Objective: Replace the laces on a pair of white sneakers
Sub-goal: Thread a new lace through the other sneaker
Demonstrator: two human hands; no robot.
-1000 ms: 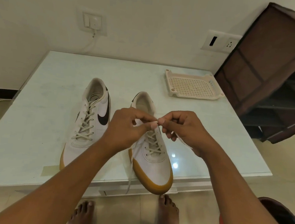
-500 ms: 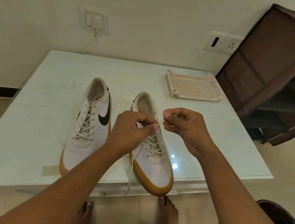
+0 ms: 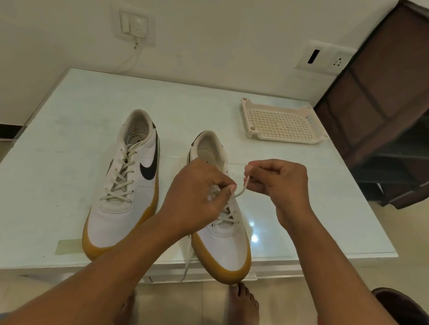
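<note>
**Two hands on one lace — right-side sneaker half laced**

Inspecting right-side sneaker (image 3: 224, 240), standing on the table (image 3: 53, 175) with its toe toward the person, at the near edge. Finding left-side sneaker (image 3: 125, 206) just beside it, parallel, laced along its whole eyelet run and touched by neither hand.

Recording left hand (image 3: 195, 194) as hovering over the upper eyelets of the right-side sneaker, fingers curled, thumb and forefinger pinching the lace (image 3: 239, 192) close to the shoe. Recording right hand (image 3: 281, 185) as sitting just to the right and slightly farther from the person, fingers curled tight, pinching the same lace a short way along. Finding no open fingers on either hand.

Noting the one relation governing the next pull: a short span of lace running from the left fingertips up and rightward into the right hand, crossing the shoe's length rather than following it. Placing the right hand on the free side and the left nearer the eyelets — so judging the left to be steadying at the hole and the right to be drawing.

Observing loose lace end (image 3: 188, 257) trailing down the shoe's left flank and dangling over the table edge. Seeing crossings over the lower eyelets only. Unable to tell threading from unthreading.

Logging perforated tray (image 3: 280, 122) lying well apart, far right.
</note>
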